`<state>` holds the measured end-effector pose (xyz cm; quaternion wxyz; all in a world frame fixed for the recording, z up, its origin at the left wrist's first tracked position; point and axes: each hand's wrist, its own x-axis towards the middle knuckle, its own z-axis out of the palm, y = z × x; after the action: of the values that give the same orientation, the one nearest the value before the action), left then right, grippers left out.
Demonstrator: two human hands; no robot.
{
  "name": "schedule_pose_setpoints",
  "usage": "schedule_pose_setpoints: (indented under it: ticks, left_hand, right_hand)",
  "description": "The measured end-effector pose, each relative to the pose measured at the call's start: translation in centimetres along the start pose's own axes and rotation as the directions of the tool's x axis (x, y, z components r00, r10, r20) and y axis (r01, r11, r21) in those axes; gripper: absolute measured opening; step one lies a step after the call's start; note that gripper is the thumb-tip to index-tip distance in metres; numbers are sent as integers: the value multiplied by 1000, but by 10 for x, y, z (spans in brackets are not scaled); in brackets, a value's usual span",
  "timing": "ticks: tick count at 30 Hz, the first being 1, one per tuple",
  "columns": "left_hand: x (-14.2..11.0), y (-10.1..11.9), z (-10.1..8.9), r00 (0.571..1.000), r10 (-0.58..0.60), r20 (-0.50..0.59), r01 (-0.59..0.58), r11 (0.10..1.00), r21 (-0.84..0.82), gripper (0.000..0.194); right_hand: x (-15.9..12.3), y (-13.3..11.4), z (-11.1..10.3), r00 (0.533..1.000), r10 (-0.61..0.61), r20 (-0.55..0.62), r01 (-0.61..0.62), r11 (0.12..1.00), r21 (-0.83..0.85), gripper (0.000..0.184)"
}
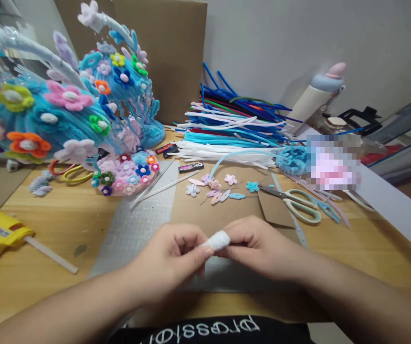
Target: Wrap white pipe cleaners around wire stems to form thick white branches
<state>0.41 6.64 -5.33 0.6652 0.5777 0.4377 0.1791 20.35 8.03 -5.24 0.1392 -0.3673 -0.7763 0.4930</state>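
Between my two hands is a small, tightly wound white roll (220, 240), fuzzy like pipe cleaner. My left hand (176, 255) is closed, pinching its left end between thumb and fingers. On the other side, the closed fingers of my right hand (258, 246) press against the roll's right end. Both hands hover above the grey cutting mat (137, 239). Just beyond them, several small pastel pipe-cleaner flowers and petals, among them a turquoise flower (252, 187), lie on a brown cardboard sheet (191, 212). Scissors (300, 203) rest to the right, blades touching the cardboard.
A yellow glue gun (3, 236) with a protruding glue stick lies at left. Flower-covered blue pipe-cleaner pieces (47, 117) stand behind it. Bundled pipe cleaners (226, 136) fill the back, near a white bottle (310, 98). A small OKX-labelled black box (191, 167) lies before them.
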Motion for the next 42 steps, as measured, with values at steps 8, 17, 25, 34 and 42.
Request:
schedule_pose_setpoints:
  ticks: [8,17,25,34,42]
  left_hand:
    - [9,1,-1,981,-44,-190,43,999,-9,32]
    - [10,1,-6,988,-80,-136,42,963,-265,31]
    - [2,-1,-11,966,-57,252,177,856,-486,20]
    - [6,-8,-2,881,-102,463,334,826,-454,20]
    - [-6,3,-8,960,-112,257,191,933,-306,25]
  right_hand:
    - [-19,-10,9,927,-363,-94,208,707,-676,24]
    - [-22,-10,3,890,-432,-148,229,702,-674,20]
    - [-9,3,-8,928,-155,-339,28,936,-351,19]
    - [-1,0,7,765,-397,-507,224,903,-367,9]
    - [0,4,3,970,-149,-190,88,951,-296,19]
